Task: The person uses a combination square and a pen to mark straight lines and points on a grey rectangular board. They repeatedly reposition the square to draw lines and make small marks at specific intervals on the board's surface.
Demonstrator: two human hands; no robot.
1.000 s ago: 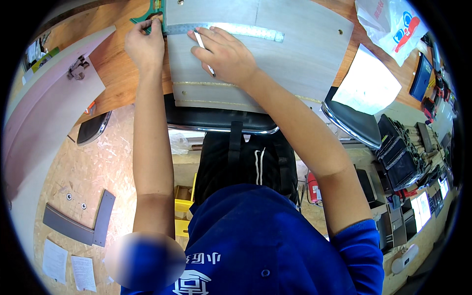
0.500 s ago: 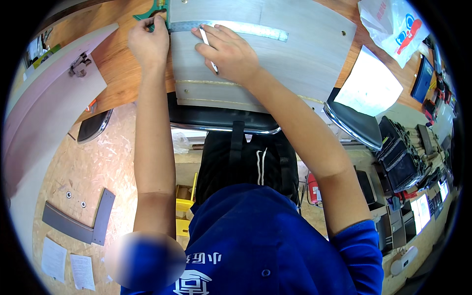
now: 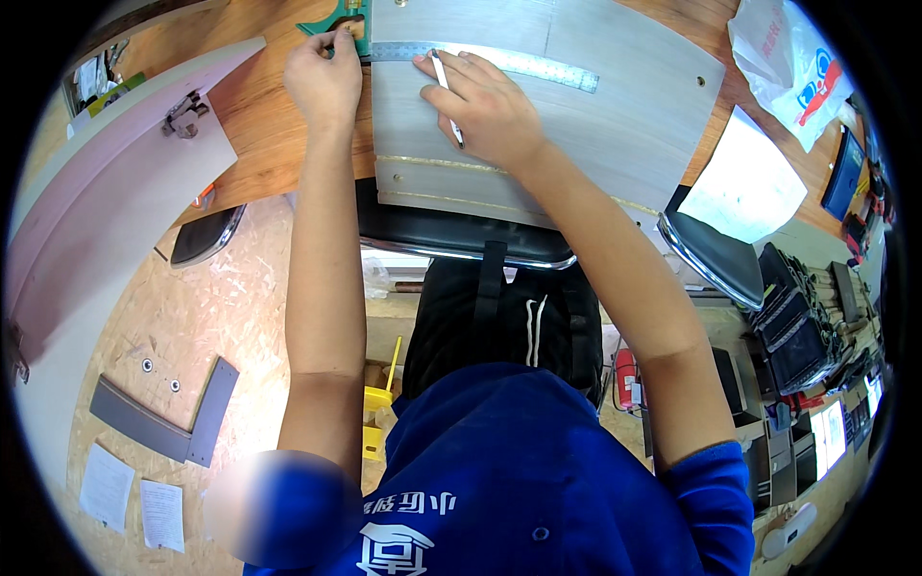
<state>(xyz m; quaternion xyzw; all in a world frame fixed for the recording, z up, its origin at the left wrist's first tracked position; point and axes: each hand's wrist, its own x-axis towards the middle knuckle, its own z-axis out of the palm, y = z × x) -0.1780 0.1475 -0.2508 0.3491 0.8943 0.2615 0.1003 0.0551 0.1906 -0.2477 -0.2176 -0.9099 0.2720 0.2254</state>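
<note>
A grey wood-grain board (image 3: 615,134) lies on the wooden table in front of me. Across its far part runs the steel blade (image 3: 552,69) of a combination square, whose green head (image 3: 362,36) sits at the board's left edge. My left hand (image 3: 325,84) has its fingers curled closed at that head, partly hiding it. In my right hand (image 3: 495,117) is a slim white pen (image 3: 445,91), slanting with its dark tip up by the blade. The right fingertips rest at the blade's near edge.
A pale panel with a metal hinge (image 3: 184,115) stands on the left. Right of the board lie a paper sheet (image 3: 744,178) and a white plastic bag (image 3: 792,67). Black chairs (image 3: 461,230) stand under the table edge. Dark strips (image 3: 144,418) lie lower left.
The whole view has shifted, so everything sits a little further right in the picture. Both hands keep nearly the same places on the square and board.
</note>
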